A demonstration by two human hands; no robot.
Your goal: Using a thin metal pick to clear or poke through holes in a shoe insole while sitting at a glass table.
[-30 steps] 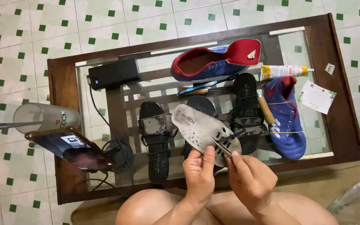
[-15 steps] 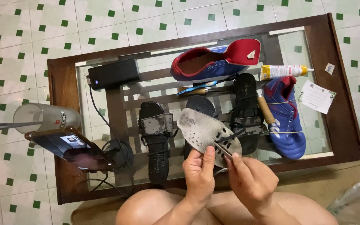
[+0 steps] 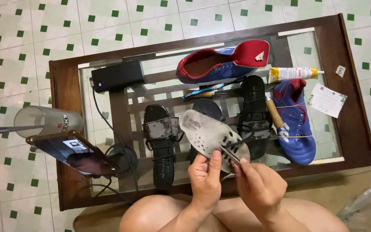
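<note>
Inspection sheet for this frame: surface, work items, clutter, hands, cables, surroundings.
Surface: glass-topped wooden table.
Work items: grey insole, heel end held; thin tool against its perforated part.
Clutter: black sandals, blue-red shoes, glue tube, black box, phone, tumbler, paper card.
Hands: left hand pinches insole; right hand grips tool.
Cables: black cable from box.
Surroundings: green-dotted tiled floor.

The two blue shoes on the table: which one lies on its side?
The blue and red shoe at the far edge, beside the black box, lies on its side with its opening showing. The other blue shoe, at the right, sits sole-down, laces up.
</note>
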